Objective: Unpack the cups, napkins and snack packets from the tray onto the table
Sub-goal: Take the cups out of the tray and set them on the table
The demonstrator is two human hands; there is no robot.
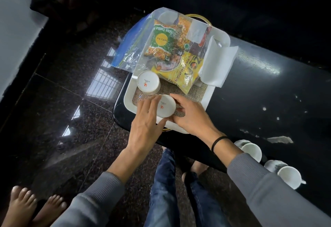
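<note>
Black table (pixel 268 86) lies bare beside the tray (pixel 208 99); both hands' grip clasps its near-edge upturned cup (pixel 165 106).

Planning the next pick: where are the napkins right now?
In the head view, the napkins lie draped over the right rim of the tray, beside the yellow snack packet.

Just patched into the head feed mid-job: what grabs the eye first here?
Both hands close around an upside-down white cup at the near end of the white tray, left hand and right hand on either side. Behind it, bright green and yellow snack packets in clear plastic fill the tray's middle, with a second inverted cup to the left. Two unpacked cups lie on the dark table at lower right.
</note>
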